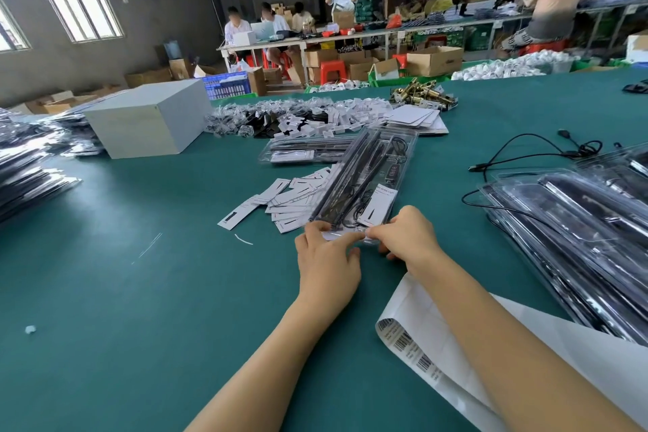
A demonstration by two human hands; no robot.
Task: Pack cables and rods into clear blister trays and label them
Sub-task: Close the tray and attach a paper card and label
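Two hands are set at the near end of a filled clear blister tray (371, 182), which lies on the green table (140, 273) and stretches away from them toward the far side. The left hand (326, 256) is laid over the tray's near-left corner with the fingers bent onto the edge, and a small white label (342, 235) is pressed there under its fingertips; the right hand (403, 235) is curled over the near-right corner and pinches the same edge, apparently so that the tray is steadied while the label is smoothed down. Inside the tray, dark rods (345, 175) and a coiled black cable (364, 200) with an inline controller are seen beyond the fingers, beside a printed insert card (378, 203). Below the right forearm a curled sheet of barcode labels (410, 347) is kept within easy reach, presumably as the source of the stickers. To the left of the left hand loose white cards (291, 200) are scattered, and to the right of the right hand a stack of finished trays (575, 228) is piled with a loose black cable (526, 151) beyond it. Another packed tray (301, 151) lies farther out, past the one being labelled.
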